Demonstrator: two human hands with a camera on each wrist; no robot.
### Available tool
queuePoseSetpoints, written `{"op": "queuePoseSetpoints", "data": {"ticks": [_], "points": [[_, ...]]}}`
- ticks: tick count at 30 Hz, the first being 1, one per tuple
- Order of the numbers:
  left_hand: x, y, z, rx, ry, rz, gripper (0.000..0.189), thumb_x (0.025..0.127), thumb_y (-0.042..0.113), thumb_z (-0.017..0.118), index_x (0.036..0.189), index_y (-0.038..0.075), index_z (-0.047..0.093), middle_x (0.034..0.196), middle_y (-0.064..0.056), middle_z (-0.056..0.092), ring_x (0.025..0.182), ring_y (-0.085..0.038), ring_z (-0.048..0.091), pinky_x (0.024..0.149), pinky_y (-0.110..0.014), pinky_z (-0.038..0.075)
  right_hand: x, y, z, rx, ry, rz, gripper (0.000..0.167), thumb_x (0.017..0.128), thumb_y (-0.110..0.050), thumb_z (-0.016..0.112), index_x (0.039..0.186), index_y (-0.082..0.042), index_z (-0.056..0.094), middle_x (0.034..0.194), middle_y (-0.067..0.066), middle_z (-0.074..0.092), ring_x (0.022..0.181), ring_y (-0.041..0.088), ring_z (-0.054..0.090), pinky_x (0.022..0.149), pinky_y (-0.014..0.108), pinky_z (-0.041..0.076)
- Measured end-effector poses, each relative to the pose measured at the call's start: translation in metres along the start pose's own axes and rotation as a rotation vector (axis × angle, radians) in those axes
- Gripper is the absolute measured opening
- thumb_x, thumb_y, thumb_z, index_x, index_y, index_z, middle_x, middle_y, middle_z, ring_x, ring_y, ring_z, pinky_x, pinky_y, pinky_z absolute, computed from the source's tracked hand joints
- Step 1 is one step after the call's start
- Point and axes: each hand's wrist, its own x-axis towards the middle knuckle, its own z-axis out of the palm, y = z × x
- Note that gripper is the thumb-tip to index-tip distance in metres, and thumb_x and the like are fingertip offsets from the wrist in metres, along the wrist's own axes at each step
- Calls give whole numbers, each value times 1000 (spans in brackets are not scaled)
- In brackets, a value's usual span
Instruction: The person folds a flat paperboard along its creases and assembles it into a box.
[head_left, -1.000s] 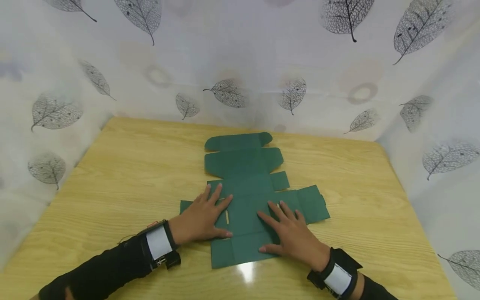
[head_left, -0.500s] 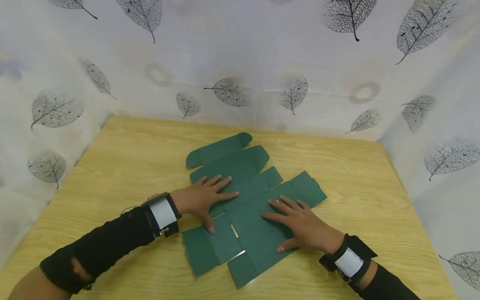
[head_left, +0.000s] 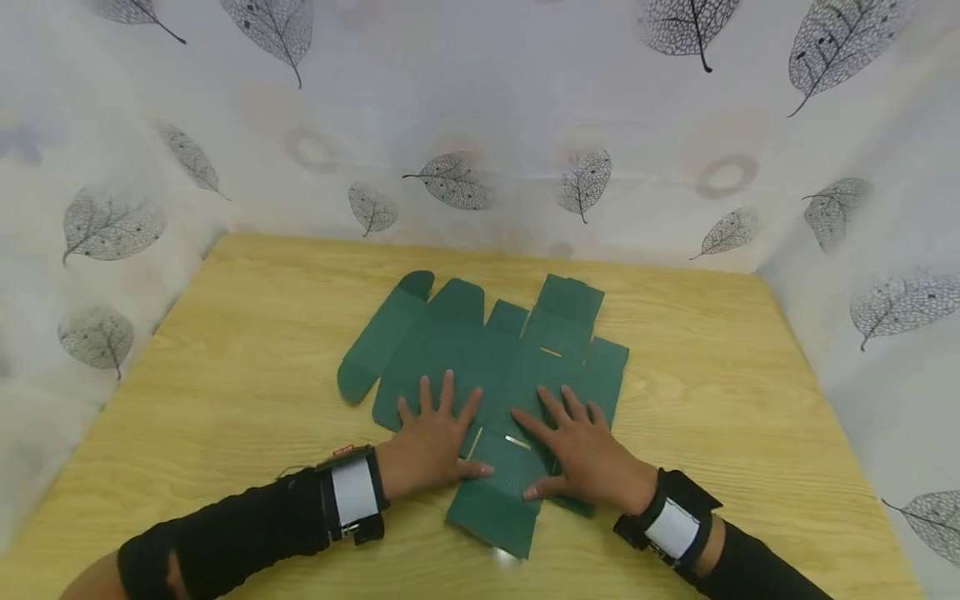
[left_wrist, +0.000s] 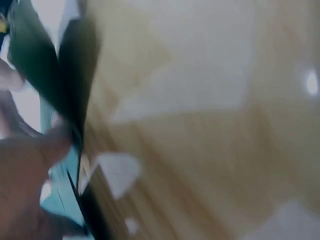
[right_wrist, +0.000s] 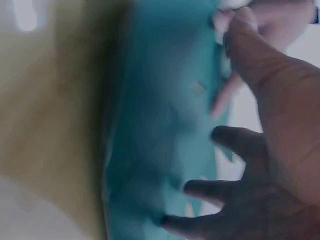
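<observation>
A dark green unfolded cardboard box (head_left: 450, 333) lies on the wooden table, with creased panels, side flaps and narrow slots. Its rounded end flap (head_left: 382, 342) points to the upper left. My left hand (head_left: 423, 446) rests on its lower left part, fingers spread and thumb toward the lower panel. On the right part, my right hand (head_left: 588, 458) lies with spread fingers touching the card. The left wrist view is blurred and shows card edges (left_wrist: 37, 60) beside the hand. In the right wrist view, straight fingers (right_wrist: 215, 190) reach over the green card (right_wrist: 155, 130).
The pale wood table (head_left: 720, 400) extends on both sides of the card. A white curtain (head_left: 510, 108) printed with grey leaves hangs behind and along both sides. Black bands with white patches (head_left: 352, 492) wrap both wrists.
The unfolded box has turned anticlockwise, its rounded end flap swinging from the top to the upper left. My left hand shifted upward, then back down; the right hand stayed near its place.
</observation>
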Motion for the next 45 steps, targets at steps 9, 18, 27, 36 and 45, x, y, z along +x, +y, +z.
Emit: {"op": "queuePoseSetpoints", "data": {"ticks": [9, 18, 27, 36, 45], "points": [[14, -39, -53, 60, -285, 155, 91, 85, 50, 77, 160, 28, 31, 169, -13, 6, 153, -42, 4, 115, -67, 22, 4, 34, -9, -65, -87, -186, 103, 67, -62, 80, 156, -28, 41, 163, 19, 27, 146, 53, 21, 105, 77, 25], [14, -42, -33, 173, -145, 137, 107, 71, 46, 86, 160, 24, 31, 165, -23, 16, 147, -52, 21, 85, -62, 53, 3, 43, -36, -59, -72, -122, 95, 74, -60, 78, 155, -24, 43, 161, 21, 30, 145, 53, 24, 105, 77, 26], [1, 5, -11, 135, -20, -89, 102, 78, 60, 77, 158, 13, 34, 158, -34, 25, 135, -62, 34, 70, -65, 55, 8, 15, -26, -128, -25, 36, 96, 78, -62, 75, 156, -17, 41, 157, 31, 31, 137, 62, 31, 97, 78, 35], [0, -19, -45, 108, -162, 154, 107, 74, 51, 86, 159, 13, 33, 165, -24, 17, 148, -51, 18, 107, -68, 34, 15, 36, -20, -205, -56, -28, 98, 72, -64, 79, 156, -28, 41, 160, 25, 29, 141, 58, 28, 98, 79, 33], [16, -52, -46, 204, -212, 266, 124, 60, 49, 93, 161, 19, 27, 167, -19, 14, 152, -43, 13, 110, -64, 34, 19, 56, -27, -143, -115, -108, 99, 69, -62, 82, 154, -30, 44, 162, 21, 28, 145, 55, 23, 103, 79, 26]]}}
